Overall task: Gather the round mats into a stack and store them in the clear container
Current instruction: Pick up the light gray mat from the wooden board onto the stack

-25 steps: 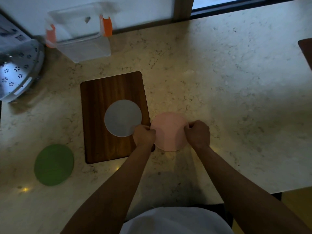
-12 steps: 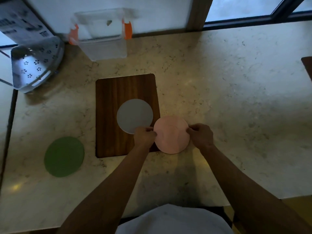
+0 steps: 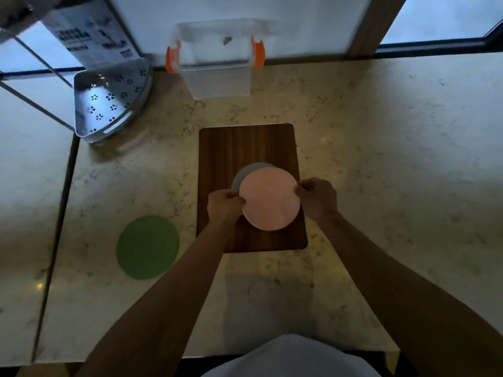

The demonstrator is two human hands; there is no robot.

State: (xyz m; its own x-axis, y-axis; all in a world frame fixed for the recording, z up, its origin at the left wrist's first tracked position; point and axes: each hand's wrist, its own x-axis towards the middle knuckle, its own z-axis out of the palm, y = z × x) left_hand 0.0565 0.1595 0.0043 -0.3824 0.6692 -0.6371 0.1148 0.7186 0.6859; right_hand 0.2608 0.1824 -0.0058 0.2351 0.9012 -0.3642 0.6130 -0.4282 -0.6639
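A round pink mat (image 3: pixel 269 198) is held by both hands over the wooden board (image 3: pixel 231 148). My left hand (image 3: pixel 223 204) pinches its left edge and my right hand (image 3: pixel 317 197) pinches its right edge. Under it lies a grey round mat (image 3: pixel 243 174), mostly covered, with only its upper-left rim showing. A green round mat (image 3: pixel 147 247) lies flat on the counter to the left of the board. The clear container (image 3: pixel 217 65) with orange clips stands open at the back by the wall.
A perforated metal corner rack (image 3: pixel 109 102) stands at the back left, with a printed box (image 3: pixel 87 31) leaning behind it. The marble counter (image 3: pixel 381 159) stretches to the right. A seam in the counter runs down the left side.
Both hands have carried the pink mat left from the counter beside the board to over the grey mat, now covering most of it. The camera view has shifted too.
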